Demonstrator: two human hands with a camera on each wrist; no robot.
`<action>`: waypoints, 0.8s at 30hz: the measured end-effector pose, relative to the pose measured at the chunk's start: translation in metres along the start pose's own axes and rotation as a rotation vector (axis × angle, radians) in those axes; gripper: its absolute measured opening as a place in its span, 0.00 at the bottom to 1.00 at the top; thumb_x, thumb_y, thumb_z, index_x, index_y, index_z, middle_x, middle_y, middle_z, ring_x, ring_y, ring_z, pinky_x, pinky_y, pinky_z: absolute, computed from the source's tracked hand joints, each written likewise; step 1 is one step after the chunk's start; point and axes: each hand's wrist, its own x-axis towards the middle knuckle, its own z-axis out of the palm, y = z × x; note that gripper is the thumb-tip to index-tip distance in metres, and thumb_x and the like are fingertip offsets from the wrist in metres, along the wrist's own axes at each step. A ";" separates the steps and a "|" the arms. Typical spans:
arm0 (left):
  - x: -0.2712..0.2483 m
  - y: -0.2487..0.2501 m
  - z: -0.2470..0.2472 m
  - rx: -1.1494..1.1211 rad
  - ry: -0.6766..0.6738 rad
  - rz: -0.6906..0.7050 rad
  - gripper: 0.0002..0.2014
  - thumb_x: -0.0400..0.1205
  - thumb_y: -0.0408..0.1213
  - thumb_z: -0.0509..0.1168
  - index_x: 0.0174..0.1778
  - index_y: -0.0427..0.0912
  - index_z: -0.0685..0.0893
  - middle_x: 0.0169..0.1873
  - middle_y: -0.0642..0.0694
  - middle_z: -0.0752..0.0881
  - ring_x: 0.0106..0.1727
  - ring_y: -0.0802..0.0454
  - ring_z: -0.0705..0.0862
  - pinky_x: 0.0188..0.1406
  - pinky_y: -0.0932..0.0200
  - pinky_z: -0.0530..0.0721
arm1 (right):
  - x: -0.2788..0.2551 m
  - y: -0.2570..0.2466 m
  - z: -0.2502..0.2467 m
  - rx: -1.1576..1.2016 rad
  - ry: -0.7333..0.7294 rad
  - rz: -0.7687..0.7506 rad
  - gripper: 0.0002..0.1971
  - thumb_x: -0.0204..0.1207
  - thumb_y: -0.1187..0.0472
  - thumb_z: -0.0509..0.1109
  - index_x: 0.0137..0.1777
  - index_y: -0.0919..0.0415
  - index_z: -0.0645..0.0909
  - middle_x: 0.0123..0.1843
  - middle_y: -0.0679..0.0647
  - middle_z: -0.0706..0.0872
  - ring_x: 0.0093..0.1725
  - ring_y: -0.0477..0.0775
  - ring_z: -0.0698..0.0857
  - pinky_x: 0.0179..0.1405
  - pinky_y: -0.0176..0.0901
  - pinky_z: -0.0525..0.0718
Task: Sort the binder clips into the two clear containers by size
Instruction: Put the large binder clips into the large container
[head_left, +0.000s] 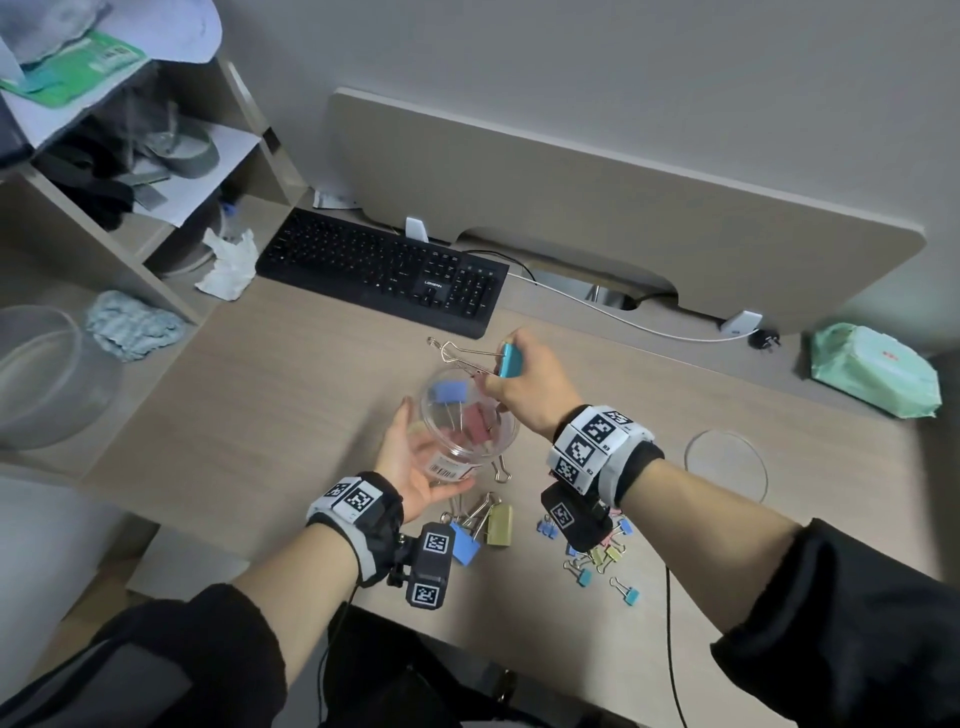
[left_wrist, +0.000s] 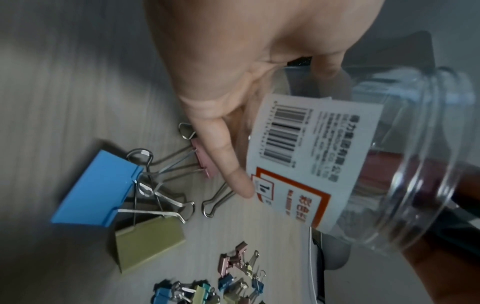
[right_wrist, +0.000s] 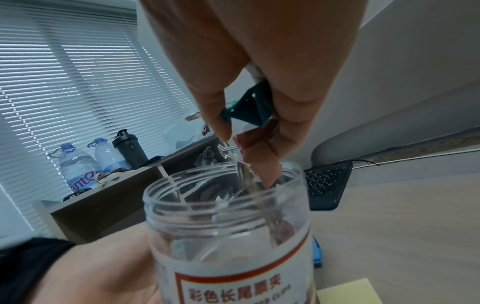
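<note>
1. Here the left hand (head_left: 410, 462) has its grip wrapped round a clear jar (head_left: 462, 421), fingers and thumb curled on the labelled wall, holding it tilted above the worktop (head_left: 291, 395) with its open mouth turned up toward the right hand.
2. Inside that grip's jar lie several large clips, a blue one and a pink one among them.
3. The right hand (head_left: 524, 384) pinches a large teal binder clip (head_left: 510, 359) by its body, grip clenched on it, just above the jar's mouth; the clip's wire handles (head_left: 457, 356) stick out sideways beyond the fingers, over the far rim.
4. In the right wrist view one wire handle reaches down past the threaded rim (right_wrist: 226, 176) into the jar.
5. Just below the left grip, on the worktop, rest a large blue clip (left_wrist: 101, 189), a large olive clip (left_wrist: 148, 244) and a pink one (left_wrist: 202, 158) partly hidden by the thumb.
6. Under the right wrist lies a scatter of small clips (head_left: 602, 561) in blue, teal, olive and pink.
7. A clear round lid (head_left: 727, 462) lies on the worktop beyond the right forearm.
8. Past both grips sits a black keyboard (head_left: 384, 270).
</note>
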 end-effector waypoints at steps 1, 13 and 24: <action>0.001 0.001 -0.002 -0.006 0.004 0.004 0.41 0.82 0.73 0.57 0.71 0.38 0.84 0.62 0.32 0.91 0.62 0.27 0.90 0.60 0.31 0.88 | 0.000 0.001 0.000 -0.006 0.000 -0.014 0.14 0.71 0.64 0.76 0.47 0.56 0.71 0.39 0.55 0.81 0.35 0.54 0.83 0.33 0.49 0.88; 0.004 0.013 -0.001 -0.022 -0.071 0.057 0.37 0.84 0.69 0.55 0.72 0.42 0.86 0.63 0.33 0.91 0.66 0.30 0.88 0.70 0.21 0.78 | -0.003 -0.001 0.003 -0.254 -0.291 -0.046 0.15 0.67 0.68 0.77 0.49 0.61 0.76 0.42 0.56 0.85 0.39 0.56 0.86 0.37 0.50 0.88; 0.001 0.018 -0.002 -0.006 -0.056 0.068 0.37 0.85 0.70 0.52 0.72 0.42 0.85 0.63 0.31 0.90 0.65 0.29 0.88 0.67 0.23 0.82 | 0.004 -0.006 0.003 -0.672 -0.126 -0.218 0.26 0.71 0.46 0.76 0.64 0.61 0.78 0.53 0.55 0.74 0.51 0.60 0.81 0.51 0.48 0.81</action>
